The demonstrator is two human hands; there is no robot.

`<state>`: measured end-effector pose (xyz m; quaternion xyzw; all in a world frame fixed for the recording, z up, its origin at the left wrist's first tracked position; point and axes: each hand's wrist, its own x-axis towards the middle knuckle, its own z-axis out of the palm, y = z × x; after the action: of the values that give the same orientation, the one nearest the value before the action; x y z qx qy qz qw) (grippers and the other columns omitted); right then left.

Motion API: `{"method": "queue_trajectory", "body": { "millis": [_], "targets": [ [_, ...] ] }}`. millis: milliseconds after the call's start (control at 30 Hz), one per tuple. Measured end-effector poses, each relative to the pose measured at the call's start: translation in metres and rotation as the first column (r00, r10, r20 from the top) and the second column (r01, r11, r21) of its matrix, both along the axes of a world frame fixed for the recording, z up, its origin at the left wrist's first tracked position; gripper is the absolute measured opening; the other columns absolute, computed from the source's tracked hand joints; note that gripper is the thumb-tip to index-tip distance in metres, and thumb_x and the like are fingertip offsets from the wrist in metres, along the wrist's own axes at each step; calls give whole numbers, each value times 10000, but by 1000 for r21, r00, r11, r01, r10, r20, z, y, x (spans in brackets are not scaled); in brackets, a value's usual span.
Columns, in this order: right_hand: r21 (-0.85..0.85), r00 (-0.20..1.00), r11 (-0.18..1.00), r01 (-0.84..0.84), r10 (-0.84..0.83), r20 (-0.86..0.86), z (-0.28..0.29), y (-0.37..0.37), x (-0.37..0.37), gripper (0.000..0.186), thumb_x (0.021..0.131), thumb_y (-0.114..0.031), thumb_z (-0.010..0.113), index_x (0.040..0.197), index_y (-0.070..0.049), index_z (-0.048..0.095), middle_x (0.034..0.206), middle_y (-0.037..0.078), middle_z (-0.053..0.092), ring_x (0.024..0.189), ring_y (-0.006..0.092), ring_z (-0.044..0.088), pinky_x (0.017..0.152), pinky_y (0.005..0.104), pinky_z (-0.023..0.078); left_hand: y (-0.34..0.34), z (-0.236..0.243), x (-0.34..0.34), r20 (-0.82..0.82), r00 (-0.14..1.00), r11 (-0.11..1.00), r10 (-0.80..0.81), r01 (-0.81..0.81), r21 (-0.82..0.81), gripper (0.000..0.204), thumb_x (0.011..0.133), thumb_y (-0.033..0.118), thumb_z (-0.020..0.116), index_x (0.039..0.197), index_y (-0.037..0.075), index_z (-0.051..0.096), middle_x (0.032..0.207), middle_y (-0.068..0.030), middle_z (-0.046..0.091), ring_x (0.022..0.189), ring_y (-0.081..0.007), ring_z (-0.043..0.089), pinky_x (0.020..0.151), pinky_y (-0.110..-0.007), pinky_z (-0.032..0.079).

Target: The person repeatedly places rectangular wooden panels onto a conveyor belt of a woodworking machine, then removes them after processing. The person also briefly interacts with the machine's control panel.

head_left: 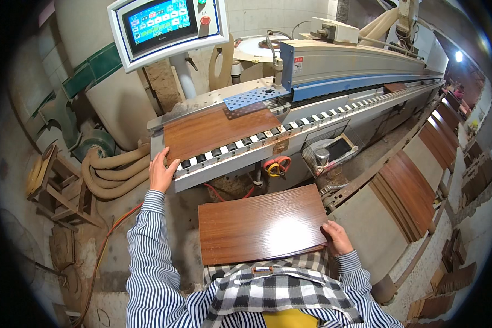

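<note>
The left hand (161, 172) lies flat, fingers spread, its grip loose on the near left corner of a brown wood panel (213, 131) lying on the machine (322, 87); that arm reaches forward, nearly straight. The right hand (338, 238) curls closed around the right edge of a second wood panel (262, 224), elbow bent close to the body. This panel lies level in front of the machine's roller track (290, 128), long axis running left to right.
</note>
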<state>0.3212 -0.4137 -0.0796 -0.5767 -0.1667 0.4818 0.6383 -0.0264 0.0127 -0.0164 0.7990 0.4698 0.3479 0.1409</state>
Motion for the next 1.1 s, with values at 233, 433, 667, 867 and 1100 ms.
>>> {"method": "queue_trajectory", "body": {
  "millis": [233, 433, 667, 867, 1100],
  "targets": [
    [15, 1000, 1000, 15, -15, -10, -9, -1, 2, 268, 939, -200, 550, 1129, -12, 564, 939, 7, 635, 797, 90, 600, 686, 234, 500, -11, 16, 26, -180, 981, 997, 69, -64, 31, 618, 835, 417, 641, 1344, 108, 475, 1311, -162, 538, 1341, -342, 342, 1112, -559, 115],
    [31, 1000, 1000, -4, 5, -15, -12, -2, 3, 298, 927, -177, 559, 1164, 3, 542, 1004, 34, 633, 861, 107, 604, 737, 252, 505, -16, 18, 68, -223, 973, 996, 64, -50, 69, 652, 837, 443, 629, 1362, 102, 446, 1292, -149, 559, 1354, -336, 326, 1109, -576, 100],
    [70, 1000, 998, -6, 6, -4, 3, -4, -5, 463, 906, -120, 558, 1334, -6, 422, 1086, 78, 614, 876, 132, 619, 693, 260, 548, -23, 15, 140, -189, 982, 999, 13, -6, 38, 675, 837, 450, 618, 1376, 93, 424, 1343, -133, 520, 1352, -322, 339, 1105, -598, 105],
    [188, 977, 978, -92, 124, -171, 17, -9, -12, 598, 908, -135, 569, 1430, -21, 301, 1190, 126, 582, 897, 199, 661, 700, 328, 602, -24, 14, 168, -55, 989, 989, -139, 136, -66, 751, 862, 462, 588, 1438, 68, 309, 1337, -155, 524, 1337, -333, 358, 1131, -514, 137],
    [338, 981, 941, 20, 47, -189, 7, -20, -5, 608, 916, -173, 554, 1426, 16, 283, 1181, 139, 589, 882, 204, 667, 702, 325, 599, -31, 28, 105, 575, 738, 844, -354, 516, -143, 608, 910, 191, 611, 1419, 17, 329, 1375, -195, 462, 1293, -224, 441, 1053, -336, 353]
  ]
}}
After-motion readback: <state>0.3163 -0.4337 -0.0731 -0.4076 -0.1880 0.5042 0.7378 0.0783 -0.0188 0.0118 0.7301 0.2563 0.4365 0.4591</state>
